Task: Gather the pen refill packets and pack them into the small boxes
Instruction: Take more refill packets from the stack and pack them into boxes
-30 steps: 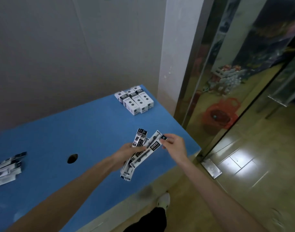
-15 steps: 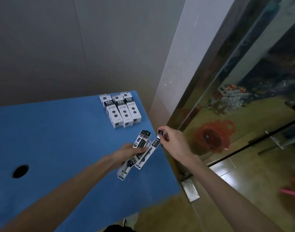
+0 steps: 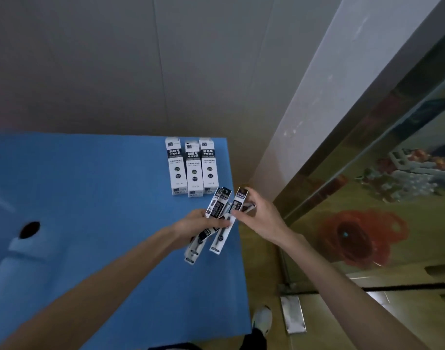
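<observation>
Fan of packets (image 3: 217, 218) gripped in left hand (image 3: 193, 227); top of one packet pinched by right hand (image 3: 260, 218), above table's (image 3: 90, 198) right edge. Three boxes (image 3: 192, 168) lay shut near far right corner. Gathering judged done; packing not begun.

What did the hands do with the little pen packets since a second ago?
The right hand kept pinching the top of one packet and drew it closer against the bunch of packets that the left hand holds. Both hands came nearer the small boxes. The boxes stayed in their row on the blue table.
</observation>
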The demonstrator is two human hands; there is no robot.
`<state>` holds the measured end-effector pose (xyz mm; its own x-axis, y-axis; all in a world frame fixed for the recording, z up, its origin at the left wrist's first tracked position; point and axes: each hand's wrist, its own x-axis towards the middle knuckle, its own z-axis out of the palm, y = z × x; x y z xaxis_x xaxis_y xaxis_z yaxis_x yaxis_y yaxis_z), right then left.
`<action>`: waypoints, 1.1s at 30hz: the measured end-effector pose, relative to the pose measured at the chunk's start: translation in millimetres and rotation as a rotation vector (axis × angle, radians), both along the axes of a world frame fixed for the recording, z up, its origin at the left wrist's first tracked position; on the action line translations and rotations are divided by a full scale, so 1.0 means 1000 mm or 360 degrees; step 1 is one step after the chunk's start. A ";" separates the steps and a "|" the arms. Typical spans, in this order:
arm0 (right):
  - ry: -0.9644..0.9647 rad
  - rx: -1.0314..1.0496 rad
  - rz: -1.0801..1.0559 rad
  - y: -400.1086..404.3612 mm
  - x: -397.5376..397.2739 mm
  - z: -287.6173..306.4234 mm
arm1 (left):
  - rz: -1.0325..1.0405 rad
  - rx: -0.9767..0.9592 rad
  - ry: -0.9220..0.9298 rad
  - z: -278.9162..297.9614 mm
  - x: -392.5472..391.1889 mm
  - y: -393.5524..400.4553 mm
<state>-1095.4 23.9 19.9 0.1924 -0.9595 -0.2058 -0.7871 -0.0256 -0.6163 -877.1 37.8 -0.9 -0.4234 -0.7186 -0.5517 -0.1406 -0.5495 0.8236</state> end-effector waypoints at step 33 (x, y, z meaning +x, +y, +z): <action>-0.0625 0.0404 0.0609 -0.146 0.006 -0.013 | 0.1291 -0.0332 -0.0813 0.014 -0.060 -0.054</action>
